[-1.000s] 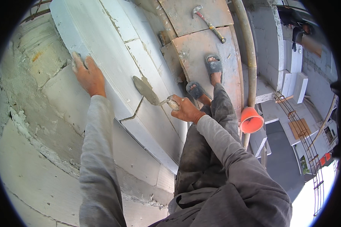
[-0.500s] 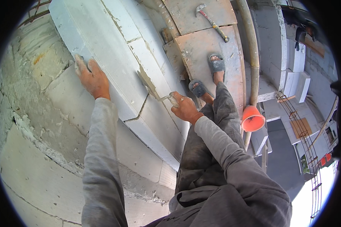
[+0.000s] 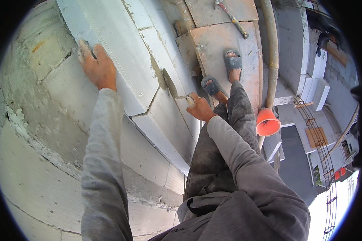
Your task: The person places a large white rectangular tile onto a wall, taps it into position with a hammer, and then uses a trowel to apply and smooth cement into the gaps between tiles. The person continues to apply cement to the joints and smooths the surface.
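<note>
1. Thumb and fingers set wide apart, my left hand (image 3: 98, 70) lies over the near long edge of a pale block at 10 o'clock; rough grey masonry (image 3: 36, 100) spreads beyond it toward 9.
2. That long block (image 3: 116, 64), the one under my left hand, runs from about 11 o'clock down toward the middle. Its lower end meets another pale block (image 3: 165, 116) at a dark, jagged joint (image 3: 151, 103).
3. Along the block's right side, toward 11 o'clock, a seam carries a patch of grey mortar (image 3: 155, 68); a further row of pale blocks (image 3: 163, 48) lies just past it.
4. Between 11 and 12 o'clock is my trowel (image 3: 170, 83), its blade tilted nearly edge-on just beside the mortar, tip pointing to 11. I cannot tell whether the blade touches the block.
5. Just off centre toward 2 o'clock, my right hand (image 3: 201, 108) is closed around the trowel's handle, a narrow, wrapped grip.
6. Toward 1 o'clock my feet, in dark sandals (image 3: 233, 62), stand by and on stained boards (image 3: 211, 44), with a hammer (image 3: 233, 21) lying farther up at the same hour.
7. At 3 o'clock sits an orange bucket (image 3: 268, 122), touching or just beside a long pole (image 3: 272, 52) that rises toward 1.
8. Farthest right, a rebar cage (image 3: 320, 146) stretches from 3 to 4 o'clock.
</note>
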Motion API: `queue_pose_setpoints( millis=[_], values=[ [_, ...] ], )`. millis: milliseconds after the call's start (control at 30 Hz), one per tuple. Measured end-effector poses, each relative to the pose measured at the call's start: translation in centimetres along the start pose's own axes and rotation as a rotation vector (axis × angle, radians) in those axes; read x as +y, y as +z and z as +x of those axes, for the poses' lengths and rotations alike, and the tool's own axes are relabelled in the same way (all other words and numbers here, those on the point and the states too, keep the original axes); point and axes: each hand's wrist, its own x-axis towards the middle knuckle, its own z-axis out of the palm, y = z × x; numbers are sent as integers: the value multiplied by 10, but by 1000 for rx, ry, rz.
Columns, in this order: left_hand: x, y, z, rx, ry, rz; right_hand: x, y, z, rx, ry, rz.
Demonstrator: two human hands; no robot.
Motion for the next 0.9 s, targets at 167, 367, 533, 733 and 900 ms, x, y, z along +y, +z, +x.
queue_pose_setpoints(
  millis=[167, 367, 533, 733, 900],
  values=[
    [-1, 0, -5, 5, -12, 3, -13, -6, -5, -144, 8, 46],
    [-7, 0, -14, 10, -29, 2, -24, -19, -61, -293, -180, 313],
    [-28, 14, -10, 130, 83, 44, -36, -41, -97, -238, -256, 146],
    [-51, -10, -10, -137, 14, -260, -78, -78, -126, -208, -667, -274],
    [-58, -83, -94, -27, -205, -681, -118, -82, -132, -130, -857, -632]
  ],
)
